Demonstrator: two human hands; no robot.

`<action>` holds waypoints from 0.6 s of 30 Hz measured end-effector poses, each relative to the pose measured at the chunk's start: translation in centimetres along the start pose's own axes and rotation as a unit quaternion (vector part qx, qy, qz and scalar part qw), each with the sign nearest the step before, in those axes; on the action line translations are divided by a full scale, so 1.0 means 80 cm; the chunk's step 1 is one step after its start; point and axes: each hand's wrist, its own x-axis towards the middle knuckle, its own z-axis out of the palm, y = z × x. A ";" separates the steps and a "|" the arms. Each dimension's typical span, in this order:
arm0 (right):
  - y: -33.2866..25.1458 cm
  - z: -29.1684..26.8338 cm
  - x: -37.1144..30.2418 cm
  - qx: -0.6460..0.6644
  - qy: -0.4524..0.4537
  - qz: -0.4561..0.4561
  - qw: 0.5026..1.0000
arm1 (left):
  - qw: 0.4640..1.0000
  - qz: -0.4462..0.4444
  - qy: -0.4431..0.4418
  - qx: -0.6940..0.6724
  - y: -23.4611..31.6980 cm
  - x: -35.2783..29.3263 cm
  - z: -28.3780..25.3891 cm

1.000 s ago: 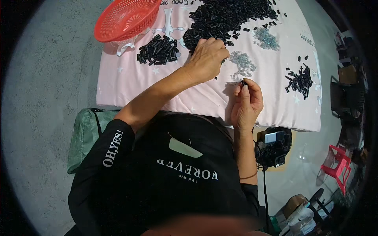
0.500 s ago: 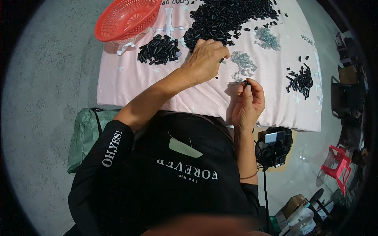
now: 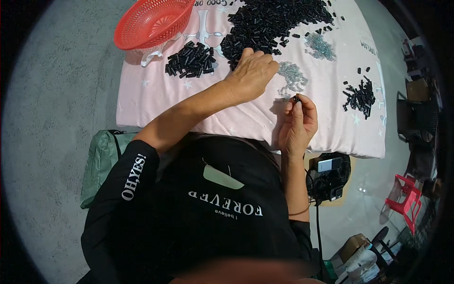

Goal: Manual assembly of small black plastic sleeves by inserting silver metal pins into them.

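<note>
Pinching one small black tube (image 3: 295, 99) between thumb and fingertips, the right hand (image 3: 298, 124) holds it up just above the pink cloth (image 3: 156, 90), close to the scatter of tiny grey springs (image 3: 291, 79). The left hand (image 3: 250, 75) lies knuckles-up, fingers curled, at the near edge of the big black pile (image 3: 269, 23), right beside that grey scatter; I can't tell if it has anything between the fingertips, they're tucked under.

My take on doing this step well: keep the tube's open end turned toward the other hand and hold it steady near the tip, not mid-body, so the tiny part has a clear way in. I'd pick just one grey piece at a time, since those look like they tangle easily, and a clump dragged off the cloth would be a pain to find on the grey floor (image 3: 56, 94).

Rest of the setup: a smaller heap of black tubes (image 3: 191, 59) sits just below the red mesh basket (image 3: 151, 21) at the far left, another loose grey patch (image 3: 320, 46) lies beyond the springs, and a separate bunch of black pieces (image 3: 360, 96) sits off to the right, well apart from the main pile. Keeping those heaps from mixing seems like half the job, so I'd drop each piece squarely in its own group.
</note>
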 end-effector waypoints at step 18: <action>-0.001 0.000 0.002 0.011 -0.015 0.003 1.000 | 0.955 -0.081 0.024 -0.286 0.010 0.001 -0.014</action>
